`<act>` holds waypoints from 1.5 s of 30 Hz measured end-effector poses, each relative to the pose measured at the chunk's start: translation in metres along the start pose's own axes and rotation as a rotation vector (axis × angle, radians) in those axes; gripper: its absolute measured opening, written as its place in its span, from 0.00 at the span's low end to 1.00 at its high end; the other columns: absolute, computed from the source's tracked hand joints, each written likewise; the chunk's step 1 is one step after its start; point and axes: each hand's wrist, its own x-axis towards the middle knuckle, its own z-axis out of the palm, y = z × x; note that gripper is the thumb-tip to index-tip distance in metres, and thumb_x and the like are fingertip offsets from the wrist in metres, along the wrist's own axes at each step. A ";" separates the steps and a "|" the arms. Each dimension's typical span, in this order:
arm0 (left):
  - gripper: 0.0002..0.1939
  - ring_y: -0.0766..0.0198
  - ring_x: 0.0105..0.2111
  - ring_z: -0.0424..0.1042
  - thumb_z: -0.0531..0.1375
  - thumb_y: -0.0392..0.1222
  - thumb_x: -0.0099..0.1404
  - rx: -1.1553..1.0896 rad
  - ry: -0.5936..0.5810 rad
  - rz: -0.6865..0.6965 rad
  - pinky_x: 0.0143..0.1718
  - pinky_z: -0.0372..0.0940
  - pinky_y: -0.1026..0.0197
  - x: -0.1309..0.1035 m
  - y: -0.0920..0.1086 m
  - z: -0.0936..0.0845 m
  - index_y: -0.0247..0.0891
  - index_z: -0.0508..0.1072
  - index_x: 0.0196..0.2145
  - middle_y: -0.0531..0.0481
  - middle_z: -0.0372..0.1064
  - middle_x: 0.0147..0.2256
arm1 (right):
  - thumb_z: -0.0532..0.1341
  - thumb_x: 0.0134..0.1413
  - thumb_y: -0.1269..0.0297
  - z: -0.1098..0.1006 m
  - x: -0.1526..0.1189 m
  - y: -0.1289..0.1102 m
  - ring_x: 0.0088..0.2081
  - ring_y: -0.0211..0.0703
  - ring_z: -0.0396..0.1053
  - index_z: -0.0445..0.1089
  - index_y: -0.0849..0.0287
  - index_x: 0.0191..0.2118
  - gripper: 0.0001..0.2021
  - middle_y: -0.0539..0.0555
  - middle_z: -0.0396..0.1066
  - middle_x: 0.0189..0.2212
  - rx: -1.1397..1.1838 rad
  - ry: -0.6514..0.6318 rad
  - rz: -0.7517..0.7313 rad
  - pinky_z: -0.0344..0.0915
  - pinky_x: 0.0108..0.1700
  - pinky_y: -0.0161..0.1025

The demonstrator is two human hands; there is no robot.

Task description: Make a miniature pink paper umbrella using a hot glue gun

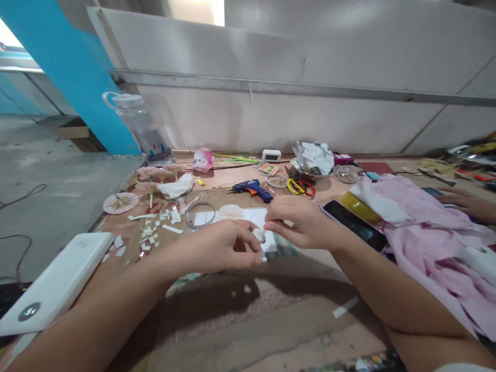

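Note:
A small soft-looking white piece [259,235] is between my hands, over a white sheet [271,244] on the cardboard. My left hand [236,245] has its thumb and fingers curled around the piece's left side. From the right, my right hand [296,222] pinches at its upper edge, the fingertips pressed together. Just beyond the left hand lies a pale round disc with radiating lines [230,212]. Beside it is a grey metal ring [200,215]. Behind the hands rests a blue glue gun [252,189] on its side.
White paper scraps [153,230] and fan-shaped pale pieces [120,203] lie to the left, near a white power bank [58,281] and a clear bottle [145,126]. Scissors [298,186], a phone [354,225] and pink cloth [422,222] are rightward. Another person's hand [467,201] shows far right.

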 end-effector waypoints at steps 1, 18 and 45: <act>0.11 0.67 0.30 0.72 0.62 0.47 0.64 -0.040 -0.043 -0.013 0.29 0.63 0.67 -0.002 0.000 -0.003 0.42 0.83 0.36 0.50 0.74 0.38 | 0.54 0.70 0.59 -0.004 -0.001 -0.001 0.29 0.40 0.65 0.71 0.57 0.31 0.16 0.53 0.70 0.25 0.024 -0.014 -0.015 0.59 0.34 0.38; 0.16 0.61 0.30 0.74 0.59 0.53 0.68 0.019 0.069 -0.124 0.32 0.63 0.64 0.005 -0.019 -0.012 0.42 0.81 0.32 0.53 0.72 0.23 | 0.64 0.59 0.70 0.032 -0.008 0.077 0.40 0.47 0.74 0.79 0.59 0.46 0.10 0.58 0.80 0.40 -0.104 -0.312 0.509 0.63 0.40 0.39; 0.06 0.59 0.44 0.80 0.61 0.36 0.69 0.490 0.595 0.283 0.44 0.75 0.58 0.034 -0.078 0.036 0.39 0.80 0.37 0.44 0.78 0.49 | 0.72 0.44 0.59 0.076 -0.025 0.037 0.28 0.40 0.72 0.66 0.57 0.31 0.15 0.47 0.71 0.26 0.979 0.233 0.758 0.68 0.36 0.40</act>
